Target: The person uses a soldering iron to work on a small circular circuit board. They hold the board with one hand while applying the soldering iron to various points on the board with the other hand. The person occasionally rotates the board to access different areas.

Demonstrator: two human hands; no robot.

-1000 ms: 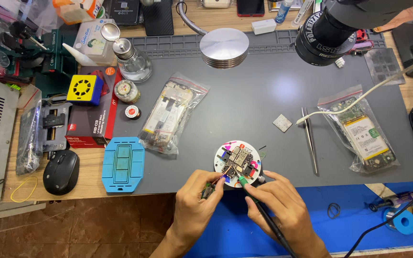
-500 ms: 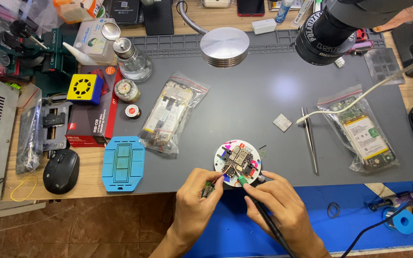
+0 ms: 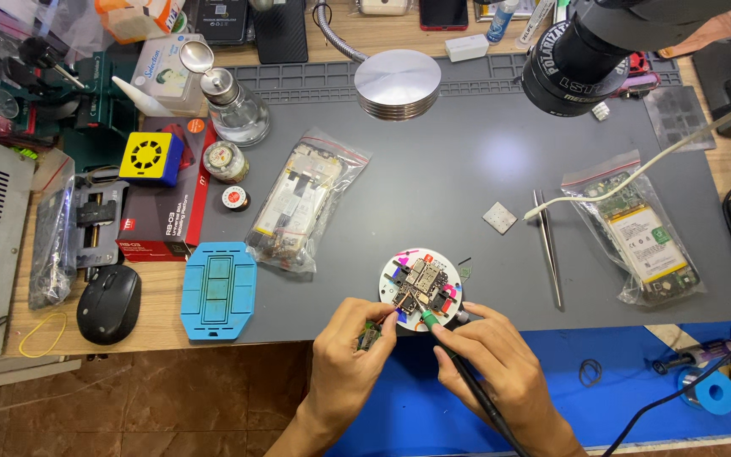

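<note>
A small circuit board sits clamped on a round white holder [image 3: 392,272] with coloured clips, near the front edge of the grey mat [image 3: 467,169]. My right hand [image 3: 501,364] grips a black pen-shaped soldering iron [image 3: 467,381] with a green collar, its tip touching the board's near edge. My left hand [image 3: 350,355] pinches a small dark part [image 3: 369,338] just left of the holder, its fingertips at the holder's rim.
Metal tweezers [image 3: 547,245] lie to the right. Two clear bags with phone parts [image 3: 302,199] [image 3: 645,233] flank the holder. A blue tray [image 3: 218,289], black mouse [image 3: 109,303], glass bottle [image 3: 234,106], metal disc base [image 3: 397,83] and microscope lens [image 3: 573,63] are around.
</note>
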